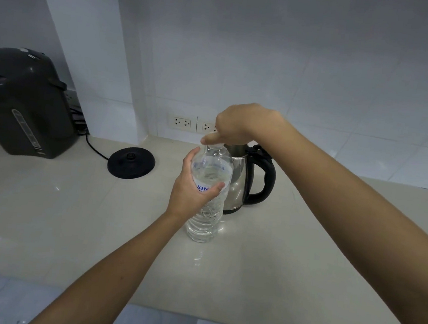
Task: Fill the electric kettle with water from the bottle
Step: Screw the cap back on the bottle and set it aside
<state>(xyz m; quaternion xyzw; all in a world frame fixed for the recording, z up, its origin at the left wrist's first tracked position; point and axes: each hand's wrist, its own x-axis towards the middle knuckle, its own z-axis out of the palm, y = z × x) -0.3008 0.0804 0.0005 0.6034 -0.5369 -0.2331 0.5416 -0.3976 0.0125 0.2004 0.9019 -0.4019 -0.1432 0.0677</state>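
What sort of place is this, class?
Probably a kitchen or pantry counter: a steel electric kettle beside its power base, a dark hot-water dispenser, wall sockets and tiled walls.

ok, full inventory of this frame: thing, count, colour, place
water bottle: 1, clear with blue print, upright on counter, centre
bottle cap: 1, whitish, on the bottle top
electric kettle: 1, steel with black handle, right behind bottle
kettle base: 1, black, left of kettle, corded
hot water dispenser: 1, dark grey, far left
wall sockets: 2, white, back wall
counter: 1, beige
left hand: 1, grip around bottle middle
right hand: 1, grip on cap
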